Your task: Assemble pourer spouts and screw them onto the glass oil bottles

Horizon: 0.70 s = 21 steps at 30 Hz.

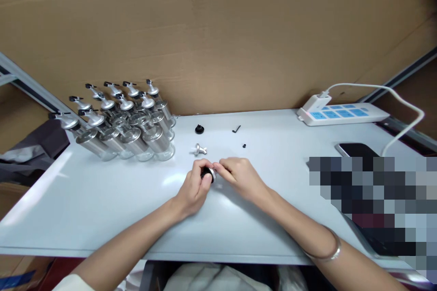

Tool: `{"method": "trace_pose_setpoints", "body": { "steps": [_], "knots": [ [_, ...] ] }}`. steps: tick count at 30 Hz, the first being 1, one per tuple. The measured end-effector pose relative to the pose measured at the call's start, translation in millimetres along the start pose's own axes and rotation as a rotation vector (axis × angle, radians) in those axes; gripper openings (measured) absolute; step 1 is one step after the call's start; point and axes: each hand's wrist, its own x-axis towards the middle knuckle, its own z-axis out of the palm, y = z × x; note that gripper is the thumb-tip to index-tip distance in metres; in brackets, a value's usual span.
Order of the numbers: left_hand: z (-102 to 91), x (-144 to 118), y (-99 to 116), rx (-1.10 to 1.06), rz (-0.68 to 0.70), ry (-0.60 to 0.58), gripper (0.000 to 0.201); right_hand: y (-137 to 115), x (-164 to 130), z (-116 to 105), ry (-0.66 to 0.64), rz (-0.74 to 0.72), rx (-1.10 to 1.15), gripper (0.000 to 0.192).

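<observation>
My left hand (pixel 195 186) grips a round black-and-silver bottle stopper (pixel 209 173) between thumb and fingers, above the middle of the table. Close against its silver side, my right hand (pixel 241 176) is pinched, thumb and fingertip together; whatever lies in that pinch is too small or hidden to make out. Just beyond my hands rests a silver pourer piece (pixel 200 149) on its side. Behind it sits a black ribbed plug (pixel 199 129). A small black hex key (pixel 236 129) and a tiny black cap (pixel 244 146) lie farther right.
Several glass bottles with steel sleeves (pixel 159 141) stand at the left, the back ones topped with silver pourers. A white power strip (pixel 341 114) with a plugged-in charger is at the back right. Its cable runs to a phone (pixel 357 149). Cardboard (pixel 218 45) walls the table's back.
</observation>
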Motion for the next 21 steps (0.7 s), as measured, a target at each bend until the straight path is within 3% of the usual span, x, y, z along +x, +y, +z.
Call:
{"method": "trace_pose_setpoints", "body": {
  "steps": [3, 7, 11, 16, 21],
  "knots": [
    [1.5, 2.3, 2.5, -0.255, -0.16, -0.065, 0.035, 8.4, 0.7, -4.8, 0.21, -0.133, -0.042, 0.056],
    [1.2, 8.9, 10.3, -0.364, -0.352, -0.21, 0.043, 10.1, 1.3, -10.4, 0.317, -0.372, -0.117, 0.049],
    [-1.1, 13.4, 15.1, -0.212, -0.335, -0.368, 0.023, 5.5, 0.3, -13.4, 0.238, -0.426, -0.125, 0.041],
    [-4.2, 13.5, 18.3, -0.178, -0.397, -0.437, 0.028, -0.3, -1.5, -14.0, 0.071, -0.417, -0.106, 0.042],
    [-2.1, 9.0, 22.9, -0.131, -0.389, -0.512, 0.018, 1.7, -2.2, -7.1, 0.105, -0.513, -0.17, 0.047]
  ]
}}
